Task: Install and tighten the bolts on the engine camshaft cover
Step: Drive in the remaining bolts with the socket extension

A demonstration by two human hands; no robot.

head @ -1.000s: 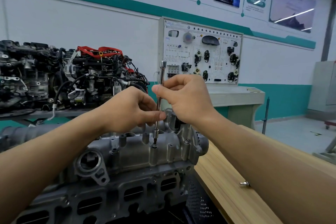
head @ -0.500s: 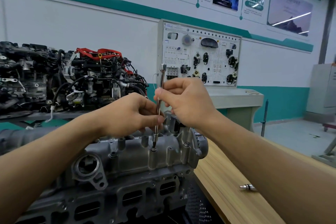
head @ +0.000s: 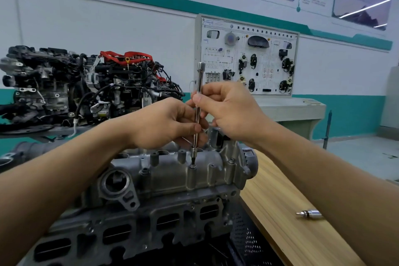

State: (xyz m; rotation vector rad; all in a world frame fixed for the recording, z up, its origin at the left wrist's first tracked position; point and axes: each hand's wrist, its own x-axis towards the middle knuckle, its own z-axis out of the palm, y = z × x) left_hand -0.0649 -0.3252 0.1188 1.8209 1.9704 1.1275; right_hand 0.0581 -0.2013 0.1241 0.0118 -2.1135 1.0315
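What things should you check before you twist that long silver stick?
1. Left hand and right hand both hold the driver: ok.
2. Driver stands nearly upright: ok.
3. Its tip sits on the bolt in the cover: ok.
4. Bolt already tight: cannot tell.
5. Loose bit lies on the bench, away from the cover: ok.

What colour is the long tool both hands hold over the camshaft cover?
Shiny silver; the extension bar shows best in the head view.
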